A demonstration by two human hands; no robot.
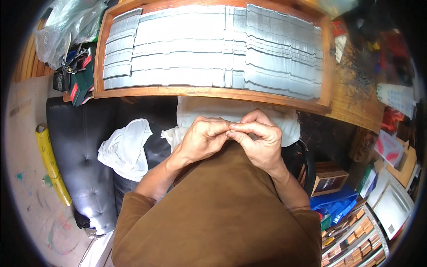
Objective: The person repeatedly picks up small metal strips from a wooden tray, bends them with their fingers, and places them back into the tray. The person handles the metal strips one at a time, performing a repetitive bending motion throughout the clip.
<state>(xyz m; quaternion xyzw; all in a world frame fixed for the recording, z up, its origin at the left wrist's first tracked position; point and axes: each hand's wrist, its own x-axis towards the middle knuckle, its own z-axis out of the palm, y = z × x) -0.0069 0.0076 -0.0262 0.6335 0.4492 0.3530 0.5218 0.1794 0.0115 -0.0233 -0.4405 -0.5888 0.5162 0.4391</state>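
My left hand (202, 139) and my right hand (261, 141) meet in front of my chest, fingertips pressed together in a pinch. Whatever sits between them, if anything, is too small or hidden to make out. Just beyond my hands stands a shallow wooden tray (178, 92), with rows of thin silvery metal strips (178, 44) lying closely packed inside. A pale cloth (284, 123) hangs or lies below the tray's near edge, behind my right hand. Left of my left arm, a crumpled white cloth (126, 147) rests on a black padded seat (84, 147).
A wooden tabletop (356, 102) extends right of the tray, scattered with dark bits. Clear plastic bags (66, 31) and dark green boxes (82, 84) sit at the far left. A yellow tube (53, 164) lies by the seat. Boxes and a blue bag (336, 204) crowd the right.
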